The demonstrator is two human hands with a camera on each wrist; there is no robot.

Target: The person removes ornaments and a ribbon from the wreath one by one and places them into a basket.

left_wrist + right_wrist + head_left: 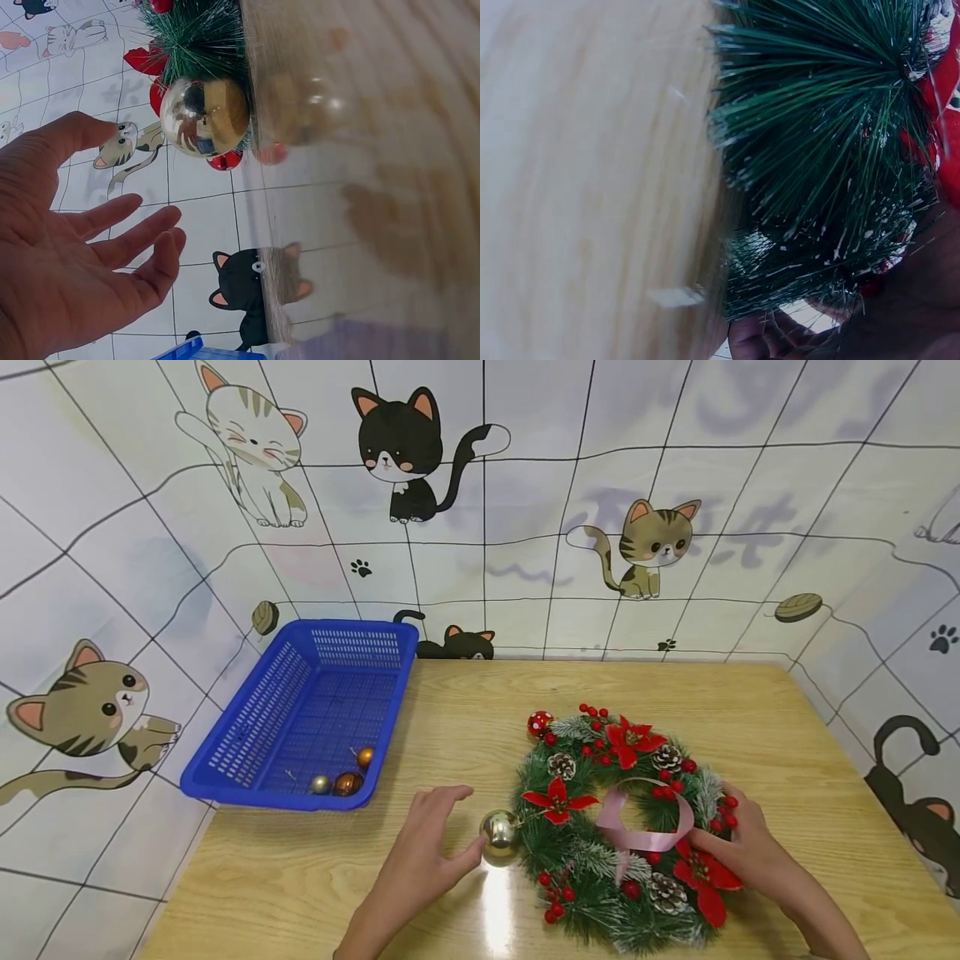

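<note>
A green Christmas wreath [536, 852] lies on the table, decorated with red poinsettias, berries, pinecones and a pink ribbon [647, 839]. At its left edge sits a shiny gold bauble [498, 837]. My left hand [423, 847] is just left of that bauble, thumb and fingers spread; the left wrist view shows a gap between the hand [90, 240] and the bauble [204, 116]. With my right hand [750, 852] I grip the wreath's right side, thumb on top near a red poinsettia [705, 872]. Pine needles partly hide those fingers in the right wrist view.
On the left of the table stands a blue plastic basket [198, 781]. Inside its near end are a brown bauble [348, 784], an orange bauble [365, 757] and a small pale gold bauble [320, 785]. A cat-patterned cloth [525, 493] forms the back and sides.
</note>
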